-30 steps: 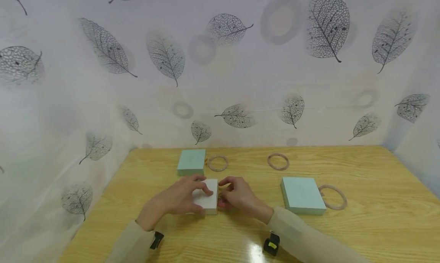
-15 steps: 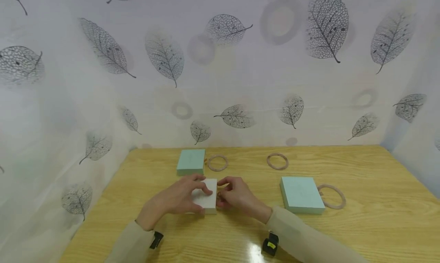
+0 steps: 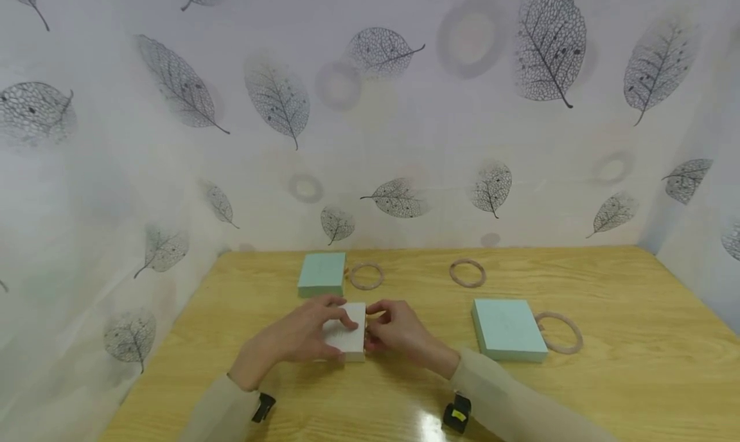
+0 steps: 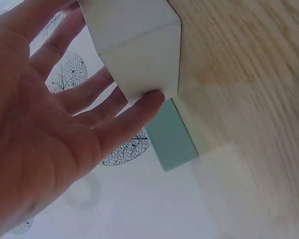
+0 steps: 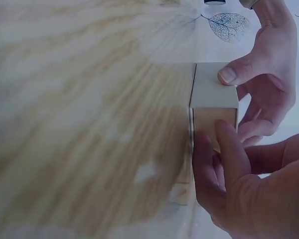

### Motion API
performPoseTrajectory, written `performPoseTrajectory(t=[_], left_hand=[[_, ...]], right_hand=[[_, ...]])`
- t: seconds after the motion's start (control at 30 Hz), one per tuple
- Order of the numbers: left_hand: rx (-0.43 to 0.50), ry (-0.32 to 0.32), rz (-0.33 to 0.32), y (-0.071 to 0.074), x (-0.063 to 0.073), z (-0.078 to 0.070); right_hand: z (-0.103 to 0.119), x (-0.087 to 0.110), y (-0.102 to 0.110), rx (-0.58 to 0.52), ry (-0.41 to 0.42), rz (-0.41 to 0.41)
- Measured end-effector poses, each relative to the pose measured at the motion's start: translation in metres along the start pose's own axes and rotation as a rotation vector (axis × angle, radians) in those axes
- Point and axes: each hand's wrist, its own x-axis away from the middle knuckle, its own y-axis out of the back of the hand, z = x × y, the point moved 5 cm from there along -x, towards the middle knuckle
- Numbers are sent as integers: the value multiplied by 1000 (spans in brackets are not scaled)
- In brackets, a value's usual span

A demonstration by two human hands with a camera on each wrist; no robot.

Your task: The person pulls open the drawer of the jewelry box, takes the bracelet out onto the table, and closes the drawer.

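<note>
A small white box (image 3: pixel 355 339) lies on the wooden table in front of me. My left hand (image 3: pixel 300 333) grips it from the left, its fingers and thumb spread over the far and near sides and the index finger on top. In the left wrist view, a fingertip presses one side of the white box (image 4: pixel 144 64). My right hand (image 3: pixel 401 331) has curled fingers at the box's right end. In the right wrist view, its fingertips meet the tan end face (image 5: pixel 209 119); they pinch a small tab there, mostly hidden by the fingers.
A mint-green box (image 3: pixel 322 272) stands behind the left hand, with a pinkish bangle (image 3: pixel 381 277) beside it. Another bangle (image 3: pixel 484 273) lies further right at the back. A second mint-green box (image 3: pixel 509 327) sits to the right, with a bangle (image 3: pixel 581 339) against its side. A leaf-patterned curtain (image 3: pixel 405 127) backs the table.
</note>
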Motion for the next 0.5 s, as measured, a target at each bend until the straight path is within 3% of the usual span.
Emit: performPoseTrajectory(t=[0.1, 0.33, 0.5], left_hand=[[9, -6, -7, -2, 2, 2], [15, -16, -38, -5, 4, 2], [18, -35, -51, -7, 3, -2]], right_hand=[[4, 5, 4, 47, 17, 7], [22, 30, 30, 261, 161, 2], [25, 49, 54, 283, 201, -15]])
